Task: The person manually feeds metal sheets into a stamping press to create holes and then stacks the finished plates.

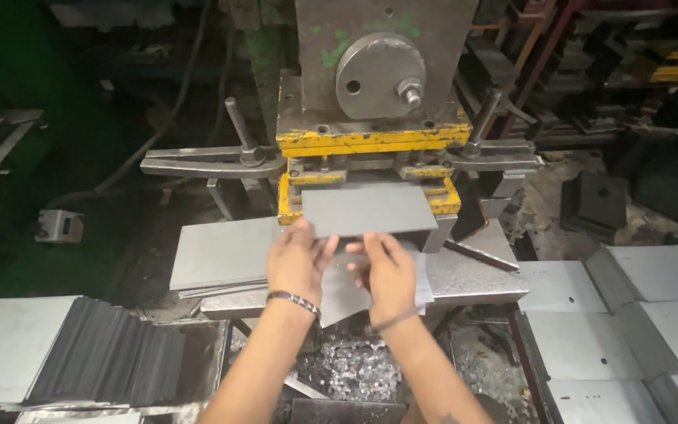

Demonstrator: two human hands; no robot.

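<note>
I've got a flat grey sheet-metal blank (369,209) pinched at its near edge, my left hand (298,263) closed on the near-left part with the thumb on top, my right hand (386,271) closed on the near edge just beside it, fingers curled under. The blank lies level, its far edge reaching in under the yellow-painted die set (370,141) of the power press (378,63), its near half out over the press table (472,275). I judge this the feeding step: the sheet is partly into the tooling, and I can't tell whether it is seated against any stop in there, because the blank itself hides that. What the next move calls for, as I read it, is a square, flat push with both edges even, and then both hands well back from the yellow plates, since my fingertips are near the die opening. Under my wrists there's another pale sheet (347,298) lying loose on the table edge. Left of the die a larger grey plate (221,251) rests flat. Down at my lower left a tray (205,338) holds a slanted stack of dark blanks (107,357), packed edge to edge. Below the table, a pile of small bright metal scrap pieces (355,365) sits in the pit, loose and heaped. On my right, pale bent sheet panels (637,314) lie overlapped in rows, some with small holes.
</note>
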